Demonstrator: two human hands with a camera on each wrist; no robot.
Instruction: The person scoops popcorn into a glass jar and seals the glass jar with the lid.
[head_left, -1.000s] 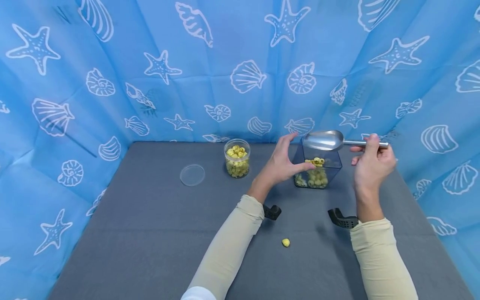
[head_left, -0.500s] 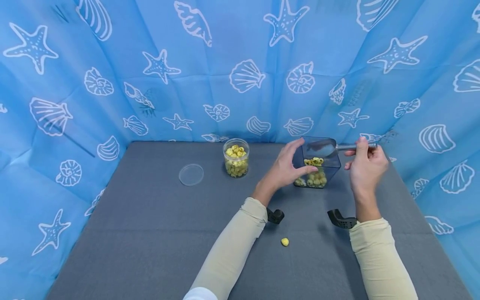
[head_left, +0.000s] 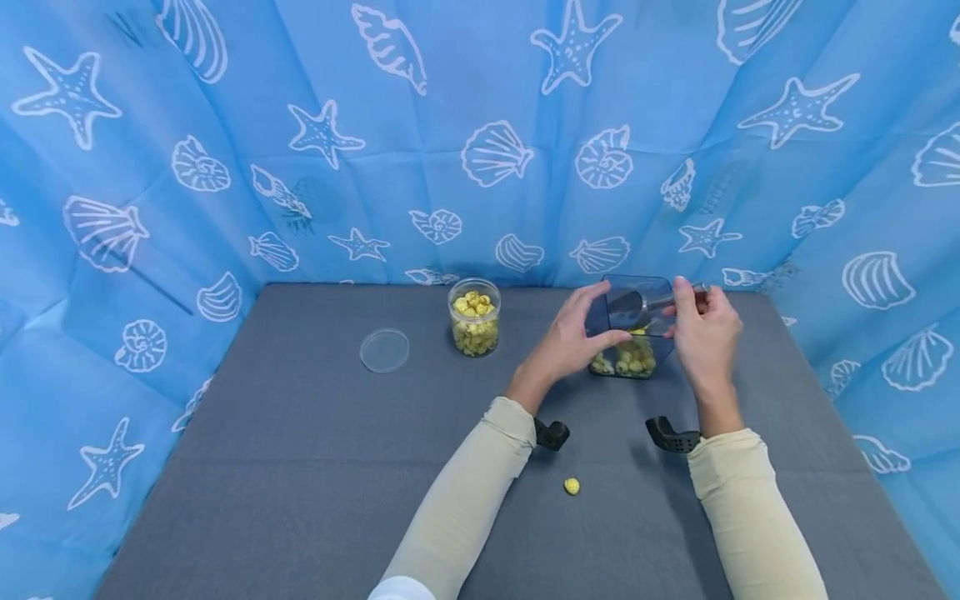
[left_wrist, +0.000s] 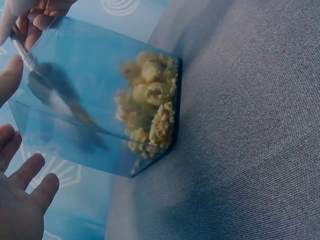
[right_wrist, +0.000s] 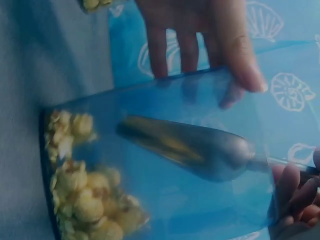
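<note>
A see-through bluish square container (right_wrist: 175,215) stands at the table's back right, with yellow popcorn (right_wrist: 90,200) over its bottom. My left hand (head_left: 564,336) holds its left side near the rim, thumb at the front and fingers spread towards the back. The handle of a metal scoop (right_wrist: 200,150) is gripped by my right hand (head_left: 705,337) at the container's right rim. Inside the container the scoop's bowl slants down above the popcorn. Through the tinted wall I cannot tell whether popcorn lies in the bowl.
Left of the container stands a round clear jar (head_left: 475,333) filled with popcorn. A clear round lid (head_left: 385,350) lies flat beside it. One loose popcorn piece (head_left: 572,486) sits on the grey table (head_left: 300,467) between my forearms. A blue shell-print curtain (head_left: 420,167) hangs behind.
My right hand has moved left and slightly down, bringing the scoop from above the rim down into the container. The left hand stays at the container's side.
</note>
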